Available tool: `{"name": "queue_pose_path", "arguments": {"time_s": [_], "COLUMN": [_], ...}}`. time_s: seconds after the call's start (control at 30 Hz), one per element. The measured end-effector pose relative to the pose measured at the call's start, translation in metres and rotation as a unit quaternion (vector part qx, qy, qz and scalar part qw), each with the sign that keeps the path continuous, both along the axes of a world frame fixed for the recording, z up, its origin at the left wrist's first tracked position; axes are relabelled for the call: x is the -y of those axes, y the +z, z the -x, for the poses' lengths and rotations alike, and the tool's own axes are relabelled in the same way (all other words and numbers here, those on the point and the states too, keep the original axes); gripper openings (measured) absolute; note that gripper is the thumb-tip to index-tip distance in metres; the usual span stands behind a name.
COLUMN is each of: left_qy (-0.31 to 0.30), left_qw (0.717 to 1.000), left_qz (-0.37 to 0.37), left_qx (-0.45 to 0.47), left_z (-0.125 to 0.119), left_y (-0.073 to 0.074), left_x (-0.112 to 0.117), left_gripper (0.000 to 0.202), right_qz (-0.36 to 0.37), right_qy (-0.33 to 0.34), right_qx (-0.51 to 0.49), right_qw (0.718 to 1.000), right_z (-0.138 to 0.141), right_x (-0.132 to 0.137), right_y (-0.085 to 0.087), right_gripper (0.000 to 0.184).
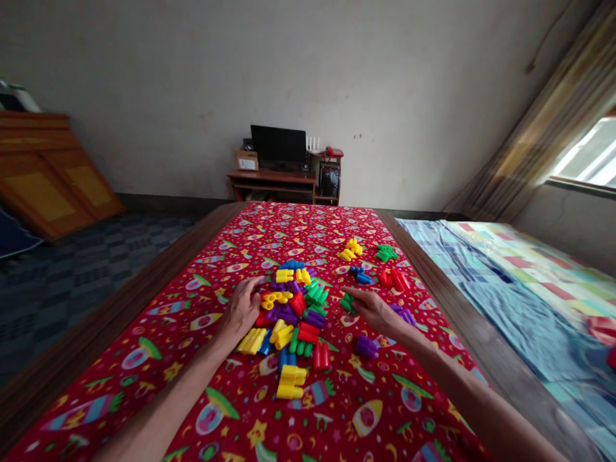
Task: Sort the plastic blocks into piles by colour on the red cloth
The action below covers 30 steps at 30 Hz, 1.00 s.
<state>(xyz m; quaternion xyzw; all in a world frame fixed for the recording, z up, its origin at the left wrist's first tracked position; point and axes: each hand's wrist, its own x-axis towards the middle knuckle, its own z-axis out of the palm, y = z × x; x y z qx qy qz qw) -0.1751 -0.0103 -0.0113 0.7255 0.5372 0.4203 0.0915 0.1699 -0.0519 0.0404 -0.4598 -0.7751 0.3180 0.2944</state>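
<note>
A mixed heap of plastic building blocks in yellow, red, blue, green and purple lies on the red patterned tablecloth (202, 366). At the heap's left edge rests my left hand (244, 308), its fingers apart and touching or just beside the blocks; a yellow block (252, 341) lies below it. My right hand (373, 310) is to the right of the heap, its fingers closed on a green block (347, 303). Near that hand are a purple block (367, 346), partly hidden purple blocks (403, 314) and a small group of blue blocks (360, 275).
Small groups of yellow blocks (351, 249), green blocks (386, 253) and red blocks (394, 280) lie at the table's far right. A bed (481, 276) stands along the right side. Beyond the table is a desk (274, 178) with a monitor (278, 147).
</note>
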Motion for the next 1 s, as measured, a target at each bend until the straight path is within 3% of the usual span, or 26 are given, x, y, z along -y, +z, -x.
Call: {"name": "queue_pose_path", "arguments": {"time_s": [0.1, 0.2, 0.47, 0.7, 0.8, 0.9, 1.0], "left_qy": [-0.002, -0.002, -0.003, -0.004, 0.003, 0.006, 0.004], "left_qw": [1.000, 1.000, 0.999, 0.998, 0.998, 0.997, 0.997], "left_qz": [-0.004, -0.013, -0.026, -0.032, -0.044, -0.049, -0.044], "left_qx": [-0.008, -0.013, -0.037, -0.045, -0.045, -0.052, -0.061], "left_z": [0.001, 0.001, 0.001, 0.004, 0.004, 0.005, 0.007], "left_y": [0.001, 0.001, 0.002, -0.002, -0.005, -0.006, -0.009], "left_x": [0.000, 0.000, -0.001, -0.002, -0.004, -0.005, -0.006], "left_gripper": [0.040, 0.037, 0.035, 0.033, 0.034, 0.035, 0.036], "right_qz": [0.034, 0.045, -0.119, -0.134, -0.145, -0.151, -0.131], "right_qy": [-0.012, 0.004, -0.040, -0.036, -0.085, -0.198, -0.294], "right_qx": [-0.053, -0.049, 0.110, 0.092, 0.073, 0.062, 0.131], "right_qw": [0.998, 0.998, 0.986, 0.986, 0.983, 0.966, 0.938], "right_z": [-0.001, 0.000, 0.007, 0.011, -0.013, -0.055, -0.097], "right_x": [-0.004, -0.003, -0.012, -0.019, -0.037, -0.074, -0.111], "right_y": [-0.007, -0.004, 0.026, 0.022, 0.029, 0.048, 0.060], "right_gripper": [0.043, 0.027, 0.018, 0.023, 0.024, 0.027, 0.028]}}
